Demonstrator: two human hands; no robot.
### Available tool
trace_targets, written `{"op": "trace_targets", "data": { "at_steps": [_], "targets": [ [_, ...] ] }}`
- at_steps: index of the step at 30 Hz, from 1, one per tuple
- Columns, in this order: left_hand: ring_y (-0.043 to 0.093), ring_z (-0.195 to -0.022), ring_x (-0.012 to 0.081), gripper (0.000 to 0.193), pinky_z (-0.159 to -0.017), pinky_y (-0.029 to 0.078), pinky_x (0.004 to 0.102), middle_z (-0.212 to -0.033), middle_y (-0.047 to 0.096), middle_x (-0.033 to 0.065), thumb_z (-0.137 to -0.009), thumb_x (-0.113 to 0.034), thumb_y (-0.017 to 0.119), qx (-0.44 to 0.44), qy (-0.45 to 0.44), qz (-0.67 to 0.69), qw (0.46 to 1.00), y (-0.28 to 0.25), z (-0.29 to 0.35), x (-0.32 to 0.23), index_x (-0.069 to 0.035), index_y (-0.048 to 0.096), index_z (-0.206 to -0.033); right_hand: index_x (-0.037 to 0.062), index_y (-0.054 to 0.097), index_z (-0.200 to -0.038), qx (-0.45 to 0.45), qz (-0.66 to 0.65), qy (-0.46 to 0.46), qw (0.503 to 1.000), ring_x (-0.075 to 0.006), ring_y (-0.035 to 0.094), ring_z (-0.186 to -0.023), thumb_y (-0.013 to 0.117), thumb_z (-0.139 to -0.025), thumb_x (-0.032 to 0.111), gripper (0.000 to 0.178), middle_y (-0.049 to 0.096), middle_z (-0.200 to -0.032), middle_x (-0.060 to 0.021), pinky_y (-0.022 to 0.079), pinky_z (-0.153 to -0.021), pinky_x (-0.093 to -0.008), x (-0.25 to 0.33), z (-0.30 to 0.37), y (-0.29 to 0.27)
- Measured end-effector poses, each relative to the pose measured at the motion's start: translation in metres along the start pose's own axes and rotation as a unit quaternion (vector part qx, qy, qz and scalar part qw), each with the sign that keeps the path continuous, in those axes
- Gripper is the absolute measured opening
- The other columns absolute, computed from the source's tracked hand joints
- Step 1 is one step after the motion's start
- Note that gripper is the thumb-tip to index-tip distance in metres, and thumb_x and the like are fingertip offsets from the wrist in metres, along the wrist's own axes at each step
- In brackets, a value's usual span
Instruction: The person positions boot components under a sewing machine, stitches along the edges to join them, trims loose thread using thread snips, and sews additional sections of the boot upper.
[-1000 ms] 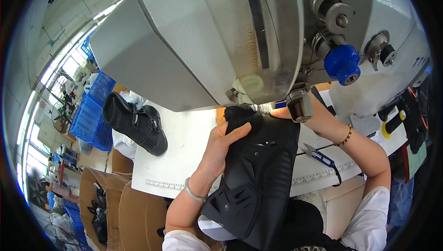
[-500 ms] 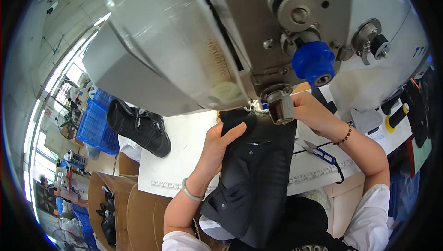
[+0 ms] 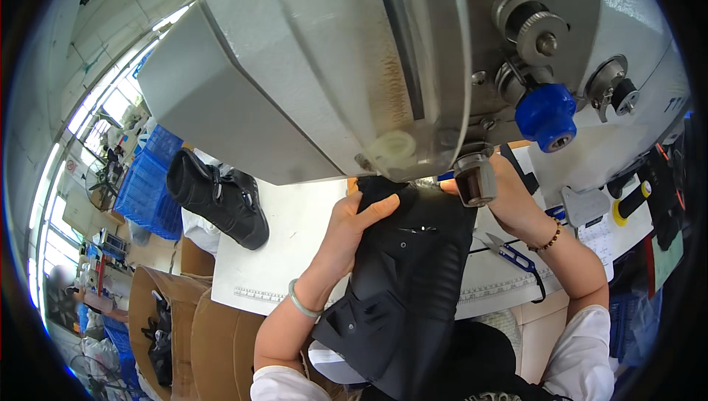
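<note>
A black boot upper (image 3: 420, 275), with ribbed panels and metal eyelets, reaches from my lap to beneath the grey sewing machine head (image 3: 310, 69). On its left edge my left hand (image 3: 352, 231) is closed, thumb lying on top. My right hand (image 3: 512, 198) is at the upper's far right corner, fingers bent in toward it. A metal fitting on the machine partly covers those fingers. One fingertip shows against the upper's far edge. The clear guard and machine head hide the needle area.
Blue thread snips (image 3: 512, 253) lie on the white table (image 3: 280, 209) beside the upper. A black boot (image 3: 217, 198) stands at the left. Lower left is a cardboard box (image 3: 166, 298), with blue crates (image 3: 151, 187) behind. A spool of black thread (image 3: 633, 200) is at right.
My view has shifted, so the machine head sits farther right in it. The right hand's fingertip now shows at the upper's far edge. My left hand keeps its grip.
</note>
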State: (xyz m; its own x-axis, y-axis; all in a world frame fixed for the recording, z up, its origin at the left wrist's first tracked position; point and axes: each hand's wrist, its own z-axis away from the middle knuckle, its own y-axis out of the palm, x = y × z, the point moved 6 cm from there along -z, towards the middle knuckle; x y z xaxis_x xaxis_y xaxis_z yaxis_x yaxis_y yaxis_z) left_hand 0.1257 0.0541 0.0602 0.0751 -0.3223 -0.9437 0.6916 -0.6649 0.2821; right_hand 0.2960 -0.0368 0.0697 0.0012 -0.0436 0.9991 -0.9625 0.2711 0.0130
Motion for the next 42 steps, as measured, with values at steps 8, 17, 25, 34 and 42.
{"op": "trace_targets", "data": {
  "at_steps": [8, 17, 25, 34, 42],
  "targets": [
    [0.061, -0.074, 0.0113, 0.029, -0.065, 0.050, 0.0230, -0.086, 0.063, 0.0085, -0.081, -0.018, 0.066, 0.032, -0.021, -0.058, 0.998, -0.010, -0.013, -0.008, 0.006, 0.058, -0.095, 0.0109, 0.036, -0.083, -0.032, -0.110, -0.032, 0.993, -0.0080, 0.059, -0.080, 0.062, -0.085, 0.008, 0.026, 0.064, -0.085, -0.0108, 0.044, -0.067, -0.0180, -0.010, 0.003, 0.007],
    [0.063, -0.078, 0.0133, 0.030, -0.071, 0.052, 0.0247, -0.094, 0.063, 0.0123, -0.084, -0.010, 0.059, 0.064, -0.040, -0.078, 0.994, -0.011, -0.020, -0.013, 0.009, 0.054, -0.107, 0.0108, 0.036, -0.079, -0.085, -0.182, -0.059, 0.978, -0.0071, 0.059, -0.074, 0.062, -0.083, 0.004, 0.027, 0.063, -0.080, -0.0083, 0.044, -0.061, -0.0170, -0.013, 0.005, 0.009],
    [0.063, -0.082, 0.0138, 0.033, -0.073, 0.052, 0.0248, -0.098, 0.063, 0.0124, -0.085, -0.010, 0.058, 0.086, -0.041, -0.128, 0.987, -0.023, -0.034, -0.014, 0.009, 0.052, -0.111, 0.0114, 0.036, -0.079, -0.104, -0.196, -0.071, 0.972, -0.0043, 0.055, -0.068, 0.063, -0.083, 0.005, 0.027, 0.061, -0.075, -0.0051, 0.040, -0.057, -0.0159, -0.018, 0.009, 0.014],
    [0.060, -0.091, 0.0128, 0.036, -0.080, 0.050, 0.0248, -0.105, 0.060, 0.0113, -0.087, -0.009, 0.056, 0.157, -0.048, -0.254, 0.953, -0.017, -0.034, -0.029, 0.007, 0.049, -0.117, 0.0125, 0.037, -0.077, -0.118, -0.215, -0.065, 0.967, -0.0027, 0.053, -0.068, 0.064, -0.083, 0.007, 0.029, 0.060, -0.075, -0.0026, 0.038, -0.056, -0.0160, -0.021, 0.013, 0.019],
    [0.059, -0.094, 0.0123, 0.037, -0.080, 0.049, 0.0244, -0.111, 0.058, 0.0097, -0.086, -0.010, 0.058, 0.087, -0.099, -0.190, 0.973, -0.019, -0.031, -0.029, 0.006, 0.049, -0.119, 0.0123, 0.037, -0.077, -0.136, -0.257, -0.063, 0.955, -0.0050, 0.056, -0.071, 0.064, -0.082, 0.005, 0.028, 0.061, -0.078, -0.0028, 0.043, -0.063, -0.0173, -0.019, 0.012, 0.022]
  ]
}}
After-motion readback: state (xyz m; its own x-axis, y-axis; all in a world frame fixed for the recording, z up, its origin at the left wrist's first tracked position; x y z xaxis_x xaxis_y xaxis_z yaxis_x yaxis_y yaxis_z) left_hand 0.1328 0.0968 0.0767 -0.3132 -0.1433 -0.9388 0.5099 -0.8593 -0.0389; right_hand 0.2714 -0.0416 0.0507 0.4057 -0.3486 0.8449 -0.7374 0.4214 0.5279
